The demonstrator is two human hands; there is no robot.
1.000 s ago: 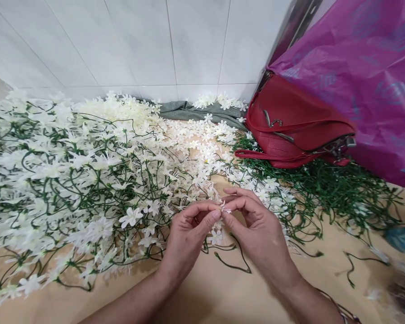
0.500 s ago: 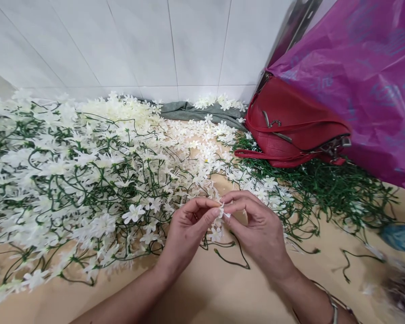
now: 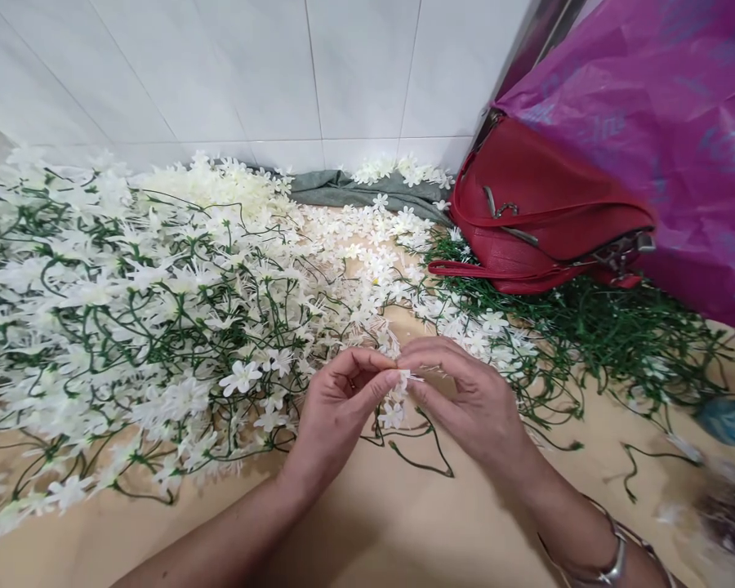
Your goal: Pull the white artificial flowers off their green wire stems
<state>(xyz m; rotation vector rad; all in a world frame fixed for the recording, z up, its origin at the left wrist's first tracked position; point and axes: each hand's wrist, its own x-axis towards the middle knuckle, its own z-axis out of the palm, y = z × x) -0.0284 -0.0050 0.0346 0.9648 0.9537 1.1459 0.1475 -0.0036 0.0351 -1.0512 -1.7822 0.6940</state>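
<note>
My left hand [image 3: 340, 400] and my right hand [image 3: 474, 400] meet in the middle of the head view, thumbs and forefingers pinched together. Between their fingertips is a small white artificial flower [image 3: 405, 375], mostly hidden, with thin pale stamens pointing right. Just below the fingers another white flower [image 3: 393, 415] shows, and a dark green stem [image 3: 429, 469] lies bent on the tabletop. Left of my hands spreads a large heap of finished-looking white flowers on green stems [image 3: 177, 310].
Loose white petals [image 3: 349, 245] cover the tan table [image 3: 367, 531] towards the tiled wall [image 3: 257, 73]. A red handbag [image 3: 545, 204] rests on bundled green stems [image 3: 594, 335] at the right. Behind it hangs a purple plastic bag [image 3: 679, 122]. A grey-green cloth [image 3: 355, 193] lies along the wall.
The white flower between my fingertips has turned, and less of it shows. My fingers have drawn slightly closer together. The camera view has shifted a little.
</note>
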